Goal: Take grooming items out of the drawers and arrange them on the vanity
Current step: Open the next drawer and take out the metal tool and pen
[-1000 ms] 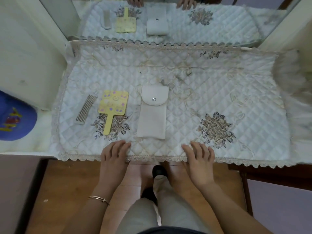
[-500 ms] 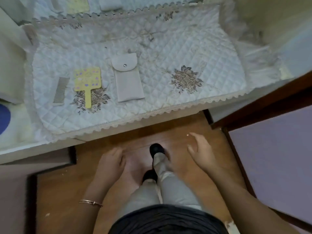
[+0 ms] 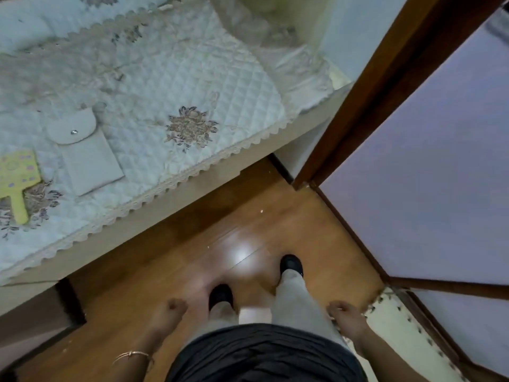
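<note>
The vanity (image 3: pixel 209 186) carries a white quilted cloth (image 3: pixel 192 78) with lace trim and fills the upper left. On it lie a white snap-flap pouch (image 3: pixel 88 158) and, at the left edge, a yellow hand mirror (image 3: pixel 16 177) cut off by the frame. My left hand (image 3: pixel 170 311) hangs low over the wooden floor, its fingers curled shut and holding nothing. My right hand (image 3: pixel 345 317) hangs beside my right leg with its fingers loosely curled, also holding nothing. Both hands are well away from the vanity. The comb is out of view.
A brown-framed panel with a lilac surface (image 3: pixel 427 161) stands to the right. A speckled cream surface (image 3: pixel 399 326) lies at lower right. My two black shoes (image 3: pixel 290 264) stand on the glossy wooden floor (image 3: pixel 192 257). A dark cabinet front (image 3: pixel 35 315) sits at lower left.
My hands left the vanity's front edge and dropped to my sides, fingers curling. I stepped back and turned right; the vanity has slid to the upper left and the comb has left the view.
</note>
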Demonstrator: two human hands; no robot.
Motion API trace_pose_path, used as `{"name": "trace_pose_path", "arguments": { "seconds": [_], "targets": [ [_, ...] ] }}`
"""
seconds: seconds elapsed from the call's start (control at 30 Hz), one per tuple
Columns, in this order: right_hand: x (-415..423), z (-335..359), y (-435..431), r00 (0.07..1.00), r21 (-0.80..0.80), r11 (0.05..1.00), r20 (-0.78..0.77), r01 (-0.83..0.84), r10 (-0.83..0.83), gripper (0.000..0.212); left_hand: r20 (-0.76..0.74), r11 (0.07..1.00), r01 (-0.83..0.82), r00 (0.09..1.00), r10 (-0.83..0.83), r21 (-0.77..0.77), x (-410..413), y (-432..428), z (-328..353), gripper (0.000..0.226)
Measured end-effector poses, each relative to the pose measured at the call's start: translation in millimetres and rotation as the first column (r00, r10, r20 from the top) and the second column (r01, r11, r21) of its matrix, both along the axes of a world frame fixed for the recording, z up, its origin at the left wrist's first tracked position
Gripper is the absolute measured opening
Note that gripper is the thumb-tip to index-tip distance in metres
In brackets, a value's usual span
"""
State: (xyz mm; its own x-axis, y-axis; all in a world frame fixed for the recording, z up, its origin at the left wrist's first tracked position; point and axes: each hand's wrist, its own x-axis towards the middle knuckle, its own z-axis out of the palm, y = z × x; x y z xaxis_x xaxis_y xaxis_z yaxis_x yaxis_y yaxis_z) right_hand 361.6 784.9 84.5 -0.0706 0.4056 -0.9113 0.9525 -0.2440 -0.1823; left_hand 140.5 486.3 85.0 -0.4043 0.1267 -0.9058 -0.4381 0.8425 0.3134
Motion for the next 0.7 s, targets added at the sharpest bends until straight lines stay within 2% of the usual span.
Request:
{"name": "trace_pose_path", "arguments": {
  "seconds": [0.1, 0.2, 0.27, 0.33, 0.47, 0.57, 0.7],
  "targets": [
    [5.9, -3.6, 53.2, 0.999, 0.012, 0.999, -0.009, -0.037, 0.037, 0.031, -0.035, 0.991, -0.133, 0.991, 0.133, 0.006, 7.2, 55.2, 2.2, 0.027],
    [2.6, -2.4, 120.6, 0.994, 0.04, 0.996, -0.067, -0.079, 0.082, 0.033, -0.003, 0.987, -0.143, 0.99, 0.143, 0.079, 14.9, 121.0, 9.3, 0.033],
    [-10.1, 7.1, 165.3, 0.988, 0.065, 0.997, -0.146, -0.044, 0.053, 0.021, -0.002, 0.979, -0.156, 0.987, 0.158, 0.127, 13.2, 159.1, 16.2, 0.031],
    [-29.9, 15.7, 206.8, 0.984, 0.127, 0.991, -0.168, -0.039, 0.06, 0.005, -0.038, 0.975, -0.174, 0.983, 0.181, 0.14, 8.7, 184.2, 20.3, 0.018],
    [-59.7, -4.2, 268.5, 0.968, 0.205, 0.973, -0.206, -0.102, 0.145, 0.009, -0.056, 0.943, -0.297, 0.95, 0.308, 0.15, 2.1, 207.9, 26.2, 0.02],
    [-82.9, -10.7, 284.1, 0.949, 0.216, 0.962, -0.23, -0.167, 0.216, 0.014, -0.044, 0.939, -0.327, 0.942, 0.333, 0.102, -1.2, 213.7, 25.3, 0.015],
    [-115.6, 10.7, 267.0, 0.961, 0.163, 0.977, -0.217, -0.14, 0.174, 0.021, 0.0, 0.936, -0.345, 0.938, 0.346, 0.074, -15.6, 217.4, 11.6, 0.014]
  ]
}}
